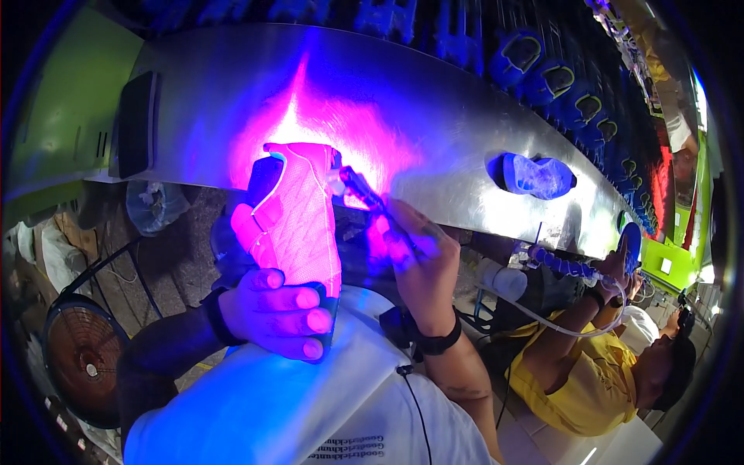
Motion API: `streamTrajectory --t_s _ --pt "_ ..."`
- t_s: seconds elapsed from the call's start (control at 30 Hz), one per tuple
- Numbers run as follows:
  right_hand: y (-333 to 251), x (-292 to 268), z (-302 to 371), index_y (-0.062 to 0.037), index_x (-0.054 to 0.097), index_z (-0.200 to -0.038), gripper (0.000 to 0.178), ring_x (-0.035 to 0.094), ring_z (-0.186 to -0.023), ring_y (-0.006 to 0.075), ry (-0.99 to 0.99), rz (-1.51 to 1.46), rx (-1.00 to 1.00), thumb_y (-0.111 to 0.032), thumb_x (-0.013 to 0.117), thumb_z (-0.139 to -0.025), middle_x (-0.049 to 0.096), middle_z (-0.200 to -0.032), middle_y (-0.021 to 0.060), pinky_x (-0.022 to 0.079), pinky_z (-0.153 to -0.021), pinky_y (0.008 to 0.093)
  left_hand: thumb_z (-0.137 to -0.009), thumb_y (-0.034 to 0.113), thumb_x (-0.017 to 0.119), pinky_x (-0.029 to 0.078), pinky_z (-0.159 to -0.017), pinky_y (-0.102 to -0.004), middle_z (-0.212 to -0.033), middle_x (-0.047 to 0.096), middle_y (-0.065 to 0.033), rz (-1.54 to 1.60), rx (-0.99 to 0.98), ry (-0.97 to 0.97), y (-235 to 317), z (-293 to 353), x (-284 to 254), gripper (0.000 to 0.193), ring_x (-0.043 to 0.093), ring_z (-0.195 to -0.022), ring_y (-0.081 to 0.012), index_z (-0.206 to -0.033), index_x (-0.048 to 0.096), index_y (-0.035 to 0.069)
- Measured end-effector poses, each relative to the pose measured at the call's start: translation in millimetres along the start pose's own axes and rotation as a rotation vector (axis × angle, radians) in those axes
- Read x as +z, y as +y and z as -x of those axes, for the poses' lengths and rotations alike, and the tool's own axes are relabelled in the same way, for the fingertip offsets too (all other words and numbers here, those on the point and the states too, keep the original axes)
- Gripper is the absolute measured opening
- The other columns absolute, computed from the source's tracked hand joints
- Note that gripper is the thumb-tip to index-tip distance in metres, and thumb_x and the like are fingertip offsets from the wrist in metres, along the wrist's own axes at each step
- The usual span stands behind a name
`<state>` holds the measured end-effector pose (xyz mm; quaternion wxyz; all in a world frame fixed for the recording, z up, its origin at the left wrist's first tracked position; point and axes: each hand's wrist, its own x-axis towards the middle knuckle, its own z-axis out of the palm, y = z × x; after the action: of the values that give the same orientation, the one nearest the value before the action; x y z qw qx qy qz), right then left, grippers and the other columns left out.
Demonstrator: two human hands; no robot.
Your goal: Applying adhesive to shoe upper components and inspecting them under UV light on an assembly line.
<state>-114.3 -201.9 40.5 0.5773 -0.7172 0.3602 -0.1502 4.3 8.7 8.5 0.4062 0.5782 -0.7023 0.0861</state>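
A shoe, lit bright pink and violet, stands nearly upright in front of me at the bench's near edge. Its dark collar opening faces left and its dark toe end points down toward me. My left hand is wrapped round the toe end from below, fingers across the upper. In my right hand is a slim dark-handled brush, gripped between thumb and fingers. The brush's pale tip is at the shoe's upper right edge, by the heel; glare hides whether it touches.
The metal bench bears a blue sole-shaped piece at right and a dark flat slab at left. Racked blue shoes line the back. A fan stands lower left; a co-worker in yellow sits at right.
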Motion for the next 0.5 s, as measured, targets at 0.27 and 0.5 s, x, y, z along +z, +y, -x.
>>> streamTrajectory --t_s 0.27,0.5 --pt "-21 -33 31 -0.0060 0.074 -0.121 0.031 0.070 -0.097 0.0189 -0.193 0.018 -0.002 -0.015 0.077 -0.092 0.076 -0.110 0.0148 0.053 -0.086 0.0309 -0.100 0.028 0.047 0.035 -0.113 -0.0537 -0.142 0.053 -0.0172 -0.145 -0.063 0.029 0 -5 3 0.046 0.052 -0.132 -0.0348 -0.138 0.049 0.003" --pt "-43 -46 45 -0.0036 0.075 -0.119 0.033 0.070 -0.095 0.0198 -0.144 0.036 -0.081 -0.010 0.080 -0.088 0.076 -0.107 0.0148 0.052 -0.088 0.0313 -0.099 0.018 0.047 0.045 -0.076 -0.0578 -0.120 0.051 -0.0363 -0.114 -0.211 -0.023 2 -43 -3 0.030 0.058 -0.094 -0.0461 -0.119 0.043 -0.005"
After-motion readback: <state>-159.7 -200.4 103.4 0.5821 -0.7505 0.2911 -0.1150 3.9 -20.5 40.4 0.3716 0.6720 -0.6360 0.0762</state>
